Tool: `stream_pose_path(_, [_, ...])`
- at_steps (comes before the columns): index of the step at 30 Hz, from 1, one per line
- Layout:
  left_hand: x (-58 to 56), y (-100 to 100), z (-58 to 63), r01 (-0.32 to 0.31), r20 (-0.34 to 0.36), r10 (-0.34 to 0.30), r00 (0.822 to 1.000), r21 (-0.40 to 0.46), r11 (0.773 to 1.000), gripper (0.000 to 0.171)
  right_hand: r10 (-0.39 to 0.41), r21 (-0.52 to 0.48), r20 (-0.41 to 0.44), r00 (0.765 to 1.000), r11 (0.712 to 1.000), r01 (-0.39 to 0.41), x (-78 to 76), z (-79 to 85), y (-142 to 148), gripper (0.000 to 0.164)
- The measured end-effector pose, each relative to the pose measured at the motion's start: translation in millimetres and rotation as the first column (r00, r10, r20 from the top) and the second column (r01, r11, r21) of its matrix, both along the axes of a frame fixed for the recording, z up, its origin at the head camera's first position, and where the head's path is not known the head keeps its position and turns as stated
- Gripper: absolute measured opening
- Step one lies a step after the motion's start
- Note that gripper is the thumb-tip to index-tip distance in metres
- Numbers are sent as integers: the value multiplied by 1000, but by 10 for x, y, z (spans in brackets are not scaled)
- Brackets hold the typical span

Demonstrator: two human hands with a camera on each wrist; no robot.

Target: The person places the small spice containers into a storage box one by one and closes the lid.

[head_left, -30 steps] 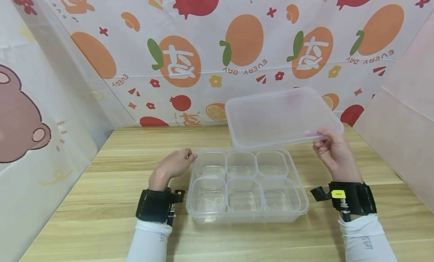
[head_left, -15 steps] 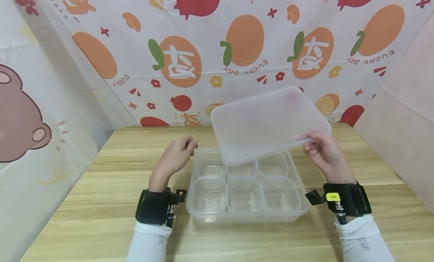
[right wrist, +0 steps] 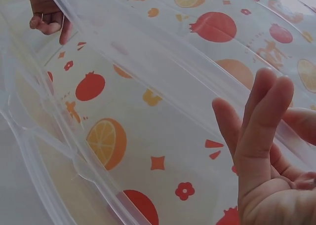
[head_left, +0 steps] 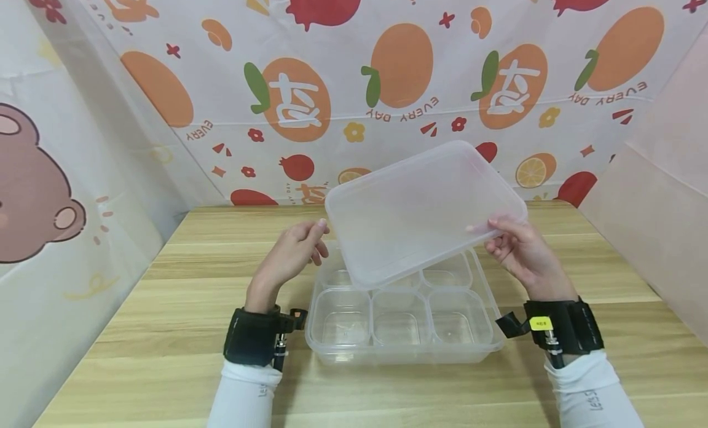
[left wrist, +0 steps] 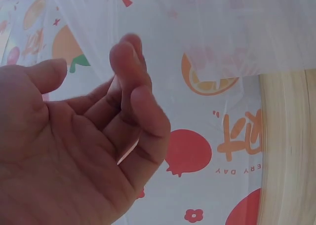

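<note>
A translucent white plastic lid slants in the air over the back part of a clear plastic box. My right hand pinches the lid by its right edge; the right wrist view has that hand's other fingers spread below the edge. Close to the lid's left edge is my left hand, holding nothing. Its palm shows in the left wrist view, with the hand's thumb apart from loosely bent fingers. Several clear square cups fill the box in two rows, with the back row partly covered by the lid.
Box and arms are over a light wooden table. Behind it hangs a fruit-printed cloth, with another cloth bearing a bear along the left side. Black straps wrap both wrists.
The lid has moved left and lower over the box, its left end tipping toward me. The right hand moved left with it. My left hand rose slightly and its fingers loosened.
</note>
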State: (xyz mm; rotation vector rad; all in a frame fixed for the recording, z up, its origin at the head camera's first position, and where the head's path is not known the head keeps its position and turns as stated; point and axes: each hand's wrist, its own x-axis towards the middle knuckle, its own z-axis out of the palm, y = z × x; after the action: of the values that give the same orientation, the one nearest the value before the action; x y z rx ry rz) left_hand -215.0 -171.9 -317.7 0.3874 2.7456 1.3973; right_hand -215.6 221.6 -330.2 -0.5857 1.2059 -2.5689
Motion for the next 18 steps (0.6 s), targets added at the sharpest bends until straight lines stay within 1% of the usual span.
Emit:
stream_pose_path(3, [-6, -2, -4, 32, 5, -32, 999, 9, 999, 44, 16, 14, -10, 1000, 1000, -16, -9, -4, -34, 36])
stream_pose_path(6, [-10, -2, -6, 48, 6, -48, 999, 20, 999, 40, 44, 20, -12, 999, 999, -44, -12, -8, -64, 36])
stream_pose_path(9, [-15, -5, -8, 47, 4, -48, 999, 34, 998, 36, 70, 16, -7, 998, 997, -70, -12, -13, -82, 38])
stream_pose_path(13, [-14, -11, -5, 43, 4, -43, 999, 49, 998, 31, 89, 25, -24, 996, 996, -89, -17, -22, -95, 41])
stream_pose_path(18, [-6, -23, 1, 37, -9, -36, 999, 53, 998, 28, 92, 80, -73, 993, 993, -86, -19, -16, -107, 40])
